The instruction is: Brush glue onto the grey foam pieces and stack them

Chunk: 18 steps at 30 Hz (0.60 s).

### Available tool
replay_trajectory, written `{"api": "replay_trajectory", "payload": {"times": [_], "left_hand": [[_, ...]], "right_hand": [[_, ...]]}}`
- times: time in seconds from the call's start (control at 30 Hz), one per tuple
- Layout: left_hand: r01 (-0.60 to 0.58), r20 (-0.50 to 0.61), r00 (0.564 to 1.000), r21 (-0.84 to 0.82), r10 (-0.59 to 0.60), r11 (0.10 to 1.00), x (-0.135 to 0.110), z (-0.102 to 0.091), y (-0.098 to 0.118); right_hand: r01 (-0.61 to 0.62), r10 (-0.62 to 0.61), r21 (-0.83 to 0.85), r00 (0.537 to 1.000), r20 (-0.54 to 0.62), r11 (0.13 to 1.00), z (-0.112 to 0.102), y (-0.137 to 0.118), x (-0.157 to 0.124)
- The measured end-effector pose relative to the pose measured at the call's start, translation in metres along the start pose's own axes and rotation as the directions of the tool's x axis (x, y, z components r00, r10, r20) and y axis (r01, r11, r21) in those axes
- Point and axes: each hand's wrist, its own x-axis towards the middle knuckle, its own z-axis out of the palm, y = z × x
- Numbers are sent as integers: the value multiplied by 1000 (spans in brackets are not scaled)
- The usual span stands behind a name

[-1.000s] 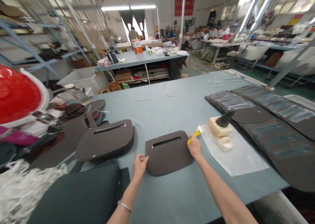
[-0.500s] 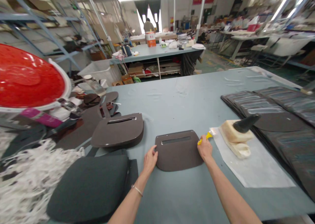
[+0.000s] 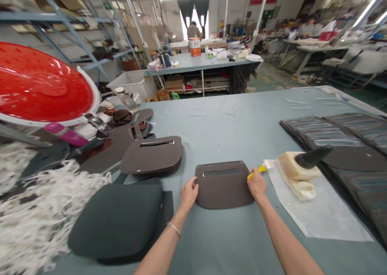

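Note:
A dark brown leather-like panel with rounded lower corners and a slot near its far edge lies flat in front of me. My left hand is closed at its left edge, fingertips on the rim. At the right edge, my right hand grips a yellow-handled brush, its pale bristles pointing away to the right, while the fingers also touch the panel. Beyond the brush, a cream-coloured container with a black cone-shaped piece rests on a white sheet.
A stack of similar brown panels sits to the left, behind a dark green-black stack. White strips pile at the far left, below a red basin. Black pieces lie in layers along the right of the blue-grey table.
The view has turned slightly left, so everything sits further right. Both hands stay at the panel's edges, and the brush remains in the right hand.

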Motion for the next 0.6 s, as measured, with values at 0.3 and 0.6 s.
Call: {"api": "replay_trajectory", "payload": {"times": [0.3,0.6], "left_hand": [[-10,-1,1000,28,10,1000,-3,0,5],[-46,3,999,135,46,990,-3,3,6]], "right_hand": [[12,-13,-7,1000,-17,1000,4,4,1],[3,-2,-17,1000,22,1000,7,6,3]]}}
